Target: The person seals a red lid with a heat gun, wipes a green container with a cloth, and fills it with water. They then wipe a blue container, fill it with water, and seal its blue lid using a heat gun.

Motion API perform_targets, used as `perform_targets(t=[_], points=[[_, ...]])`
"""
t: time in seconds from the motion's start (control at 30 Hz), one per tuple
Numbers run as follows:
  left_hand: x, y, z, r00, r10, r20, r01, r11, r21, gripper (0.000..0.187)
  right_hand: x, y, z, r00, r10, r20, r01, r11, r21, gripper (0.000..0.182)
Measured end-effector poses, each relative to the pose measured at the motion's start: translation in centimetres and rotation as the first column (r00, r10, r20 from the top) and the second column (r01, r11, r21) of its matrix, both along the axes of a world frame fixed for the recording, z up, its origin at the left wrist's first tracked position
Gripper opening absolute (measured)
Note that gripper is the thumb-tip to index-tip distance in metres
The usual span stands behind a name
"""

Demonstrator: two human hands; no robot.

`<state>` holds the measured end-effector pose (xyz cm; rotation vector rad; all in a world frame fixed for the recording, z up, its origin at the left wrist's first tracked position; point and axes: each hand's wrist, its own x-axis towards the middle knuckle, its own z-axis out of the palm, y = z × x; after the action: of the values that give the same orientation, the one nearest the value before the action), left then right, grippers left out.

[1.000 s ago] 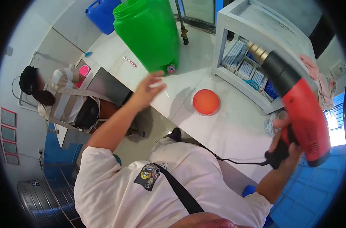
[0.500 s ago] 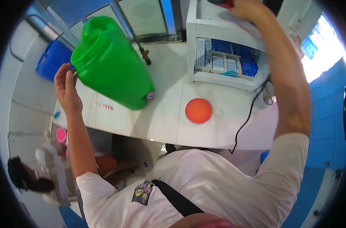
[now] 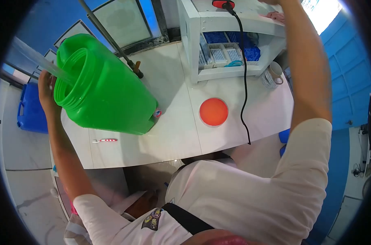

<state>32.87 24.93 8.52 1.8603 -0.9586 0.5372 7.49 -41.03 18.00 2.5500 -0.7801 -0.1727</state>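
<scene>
A large green plastic jerrycan (image 3: 108, 98) stands on the left of the white table, its wide mouth uncapped. A clear, blurred tube or stream (image 3: 40, 61) runs down into that mouth from the upper left. My left hand (image 3: 48, 92) is at the outer side of the jerrycan's neck, fingers curled against it and partly hidden. Only a sliver of my right hand (image 3: 270, 1) shows at the top edge, its fingers out of view. Left of it, a red plug-like device (image 3: 223, 4) with a black cord (image 3: 245, 77) lies on the white shelf unit (image 3: 230, 74).
An orange-red round disc (image 3: 213, 112) and a red-and-white toothbrush (image 3: 105, 140) lie on the table (image 3: 173, 141). A mug (image 3: 275, 70) stands beside the shelf, which holds small baskets (image 3: 219, 56). Left of the table is a blue container (image 3: 32, 108); a metal pipe (image 3: 112, 38) with a tap rises behind.
My left hand has come up against the jerrycan's neck, and the clear tube or stream now enters its mouth. My right hand has left the red device. The view has shifted.
</scene>
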Motion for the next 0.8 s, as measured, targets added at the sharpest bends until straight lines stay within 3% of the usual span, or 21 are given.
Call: perform_targets(t=[0.03,0.07,0.1,0.13,0.17,0.2,0.27,0.3,0.37,0.4,0.47,0.5,0.6,0.63,0.67,0.73,0.8], points=[[1.1,-0.9,0.7,0.998,-0.001,0.068,-0.005,0.997,0.077,0.053,-2.3,0.0,0.3,0.991,-0.044,-0.129,0.047,0.999,0.019,0.03],[2.0,-1.7,1.6,0.997,-0.005,0.071,-0.001,0.997,0.072,0.053,-4.4,0.3,0.0,0.991,-0.049,-0.126,0.051,0.999,0.015,0.03],[2.9,-2.7,2.4,0.945,-0.007,0.326,-0.073,0.97,0.233,0.056,-6.4,0.5,-0.6,0.993,-0.116,-0.013,0.114,0.947,0.302,0.034],[3.5,-3.7,2.9,0.832,-0.051,0.553,-0.183,0.915,0.36,0.059,-8.0,0.1,-1.1,0.975,-0.209,0.077,0.13,0.814,0.566,0.042],[4.0,-4.4,3.1,0.831,-0.053,0.553,-0.179,0.917,0.357,0.059,-9.1,-1.4,-2.0,0.978,-0.116,0.176,-0.013,0.799,0.601,0.044],[4.2,-5.1,3.4,0.848,-0.102,0.52,-0.119,0.919,0.375,0.052,-10.0,-0.9,-1.7,0.977,-0.117,0.178,-0.013,0.801,0.598,0.044],[3.9,-6.5,3.5,0.864,-0.144,0.482,-0.069,0.915,0.398,0.046,-12.2,0.6,-2.0,0.936,-0.051,0.347,-0.146,0.844,0.517,0.043],[2.9,-7.3,3.5,0.912,-0.077,0.403,-0.084,0.926,0.369,0.037,-12.9,-0.3,-2.4,0.938,-0.037,0.346,-0.161,0.835,0.526,0.043],[1.5,-8.2,3.4,0.964,0.002,0.266,-0.087,0.947,0.31,0.027,-13.6,-2.9,-3.3,0.851,0.214,0.48,-0.451,0.766,0.458,0.041],[1.2,-8.5,3.2,0.977,0.012,0.214,-0.072,0.959,0.273,0.027,-13.9,-1.6,-2.7,0.876,0.164,0.454,-0.387,0.801,0.457,0.038],[1.7,-8.0,3.3,0.935,0.019,0.355,-0.144,0.933,0.329,0.029,-14.2,1.5,-2.1,0.832,0.115,0.543,-0.388,0.82,0.42,0.04],[1.1,-7.9,3.5,0.93,0.017,0.366,-0.155,0.924,0.35,0.025,-14.1,1.3,-2.8,0.718,0.147,0.68,-0.554,0.713,0.43,0.037],[2.7,-7.5,3.4,0.886,-0.03,0.462,-0.162,0.915,0.371,0.029,-14.8,7.0,-1.9,0.612,0.186,0.769,-0.644,0.681,0.348,0.042],[2.9,-7.4,3.3,0.887,-0.009,0.461,-0.185,0.908,0.375,0.029,-14.7,9.5,-2.4,0.563,0.055,0.825,-0.675,0.607,0.42,0.044],[3.0,-7.4,3.2,0.894,-0.002,0.447,-0.183,0.911,0.369,0.029,-14.9,11.5,-3.1,0.563,0.064,0.824,-0.685,0.593,0.422,0.044],[3.3,-7.3,2.9,0.909,0.005,0.416,-0.168,0.919,0.356,0.029,-14.7,15.2,-4.9,0.5,-0.023,0.866,-0.807,0.352,0.475,0.047],[3.5,-7.3,2.7,0.923,0.007,0.385,-0.148,0.93,0.337,0.029,-12.3,20.0,-8.9,0.465,-0.309,0.83,-0.869,-0.337,0.362,0.05]])
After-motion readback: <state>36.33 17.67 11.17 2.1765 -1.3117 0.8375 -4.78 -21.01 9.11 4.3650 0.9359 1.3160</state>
